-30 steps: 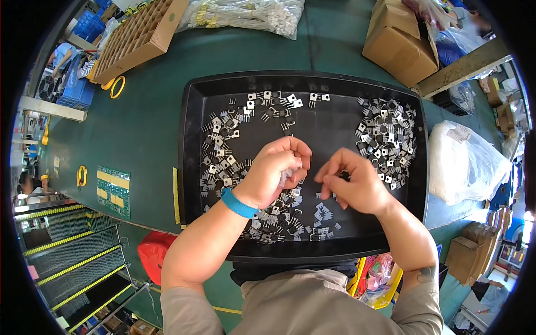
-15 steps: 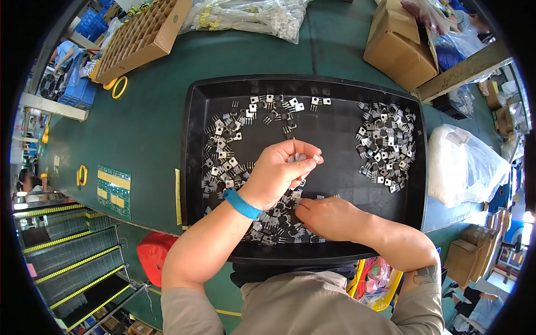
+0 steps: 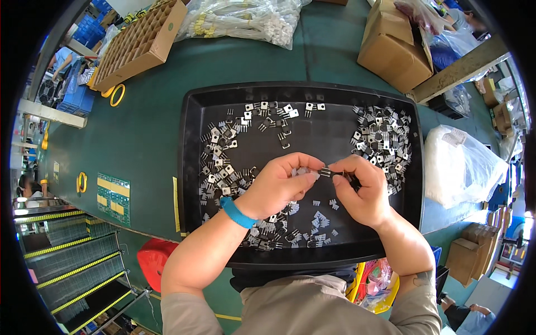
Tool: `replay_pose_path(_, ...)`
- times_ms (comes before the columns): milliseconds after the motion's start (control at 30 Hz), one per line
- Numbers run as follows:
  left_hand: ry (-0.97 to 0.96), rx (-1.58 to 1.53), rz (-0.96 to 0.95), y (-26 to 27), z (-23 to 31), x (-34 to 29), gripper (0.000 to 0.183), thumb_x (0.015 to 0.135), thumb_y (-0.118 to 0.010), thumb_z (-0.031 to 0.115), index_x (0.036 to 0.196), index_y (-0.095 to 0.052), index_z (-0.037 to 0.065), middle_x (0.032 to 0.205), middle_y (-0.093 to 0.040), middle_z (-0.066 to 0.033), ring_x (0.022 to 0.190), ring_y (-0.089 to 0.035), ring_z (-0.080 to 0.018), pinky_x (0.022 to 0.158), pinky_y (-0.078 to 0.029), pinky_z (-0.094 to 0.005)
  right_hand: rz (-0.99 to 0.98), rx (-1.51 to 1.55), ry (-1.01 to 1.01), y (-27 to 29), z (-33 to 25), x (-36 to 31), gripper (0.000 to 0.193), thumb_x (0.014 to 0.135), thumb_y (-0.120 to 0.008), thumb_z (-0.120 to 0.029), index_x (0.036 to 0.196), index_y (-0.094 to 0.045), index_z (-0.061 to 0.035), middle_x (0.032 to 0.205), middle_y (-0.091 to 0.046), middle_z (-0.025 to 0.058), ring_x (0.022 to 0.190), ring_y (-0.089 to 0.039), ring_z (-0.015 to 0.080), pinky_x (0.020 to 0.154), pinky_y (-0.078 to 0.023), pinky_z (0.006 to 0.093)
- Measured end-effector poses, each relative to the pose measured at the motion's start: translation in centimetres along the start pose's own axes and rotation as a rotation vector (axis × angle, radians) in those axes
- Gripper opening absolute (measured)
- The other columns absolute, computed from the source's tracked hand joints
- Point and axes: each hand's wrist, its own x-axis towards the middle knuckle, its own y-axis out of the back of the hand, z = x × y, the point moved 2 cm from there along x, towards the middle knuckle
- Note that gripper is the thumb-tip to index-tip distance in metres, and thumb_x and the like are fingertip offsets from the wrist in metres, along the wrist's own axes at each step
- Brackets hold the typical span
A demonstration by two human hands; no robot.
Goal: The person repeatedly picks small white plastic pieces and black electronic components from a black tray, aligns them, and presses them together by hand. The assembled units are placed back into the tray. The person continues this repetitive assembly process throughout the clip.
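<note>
Over the black tray (image 3: 301, 258), my two hands meet near its middle. My left hand (image 3: 279, 188), with a blue band at the wrist, is closed on several small whitish plastic pieces (image 3: 303, 172); one sits at the fingertips. Between thumb and forefinger my right hand (image 3: 364, 192) pinches a three-legged transistor (image 3: 326, 172), its metal legs pointing left at that piece. Whether the two touch, I cannot tell. Its body is mostly hidden by my fingers. Below the hands lie loose pale grey plastic pieces (image 3: 320, 220) and a heap of transistors (image 3: 268, 237).
More transistors form a pile (image 3: 382, 134) on the tray's right and spread along its left. A circuit board (image 3: 114, 195) and yellow tape rolls (image 3: 117, 95) lie left on the green table. Behind are a divided carton (image 3: 139, 47), bagged cables (image 3: 240, 22) and a cardboard box (image 3: 393, 50).
My right hand has risen from the heap at the tray's near side to my left fingertips, now with a transistor in it. The loose grey pieces beneath have come into view.
</note>
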Motion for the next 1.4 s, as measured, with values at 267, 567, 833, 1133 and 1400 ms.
replay_pose_path(267, 0.012, 0.062, -0.009, -0.24, 0.29, -0.23, 0.021, 0.092, -0.057, 0.005, 0.113, -0.059, 0.002, 0.075, -0.05, 0.0054, 0.06, -0.04, -0.0007, 0.053, -0.034, -0.0177, -0.024, -0.016, 0.1, -0.13, 0.13, 0.11, 0.019, 0.078, -0.063, 0.006, 0.096, -0.065, -0.0003, 0.085, -0.066, 0.0117, 0.07, -0.065, 0.0212, 0.061, -0.051, 0.0285)
replay_pose_path(567, 0.001, 0.069, -0.052, 0.06, 0.02, -0.2, 0.025, 0.091, -0.058, 0.003, 0.116, -0.058, 0.001, 0.087, -0.052, 0.004, 0.063, -0.042, -0.0005, 0.053, -0.034, -0.0174, -0.067, -0.036, 0.048, -0.11, -0.17, 0.11, 0.019, 0.077, -0.062, 0.007, 0.094, -0.065, -0.0008, 0.084, -0.065, 0.0115, 0.07, -0.065, 0.0219, 0.061, -0.051, 0.0289)
replay_pose_path(833, 0.011, 0.083, -0.04, 0.13, 0.0, -0.23, 0.026, 0.09, -0.06, 0.004, 0.116, -0.058, 0.001, 0.09, -0.053, 0.0038, 0.065, -0.044, -0.0007, 0.054, -0.037, -0.0171, -0.038, -0.041, 0.018, 0.02, -0.22, 0.01, 0.02, 0.077, -0.062, 0.006, 0.094, -0.066, -0.0017, 0.083, -0.065, 0.0115, 0.068, -0.064, 0.0214, 0.06, -0.05, 0.0285)
replay_pose_path(1133, 0.011, 0.091, -0.048, 0.11, 0.02, -0.19, 0.025, 0.091, -0.06, 0.004, 0.116, -0.059, 0.001, 0.089, -0.053, 0.0036, 0.066, -0.045, -0.0007, 0.055, -0.038, -0.0172, -0.029, -0.051, 0.003, -0.13, -0.17, -0.02, 0.018, 0.077, -0.062, 0.005, 0.093, -0.066, -0.0012, 0.082, -0.065, 0.0108, 0.068, -0.064, 0.0223, 0.061, -0.05, 0.0294)
replay_pose_path(1400, 0.021, 0.11, -0.054, 0.22, -0.03, -0.1, 0.026, 0.091, -0.061, 0.007, 0.116, -0.059, 0.0, 0.088, -0.056, 0.003, 0.066, -0.046, -0.001, 0.054, -0.037, -0.0168, -0.126, 0.01, -0.005, -0.67, 0.31, -0.19, 0.018, 0.078, -0.061, 0.004, 0.094, -0.067, -0.0016, 0.082, -0.065, 0.0113, 0.069, -0.064, 0.0227, 0.061, -0.05, 0.0306)
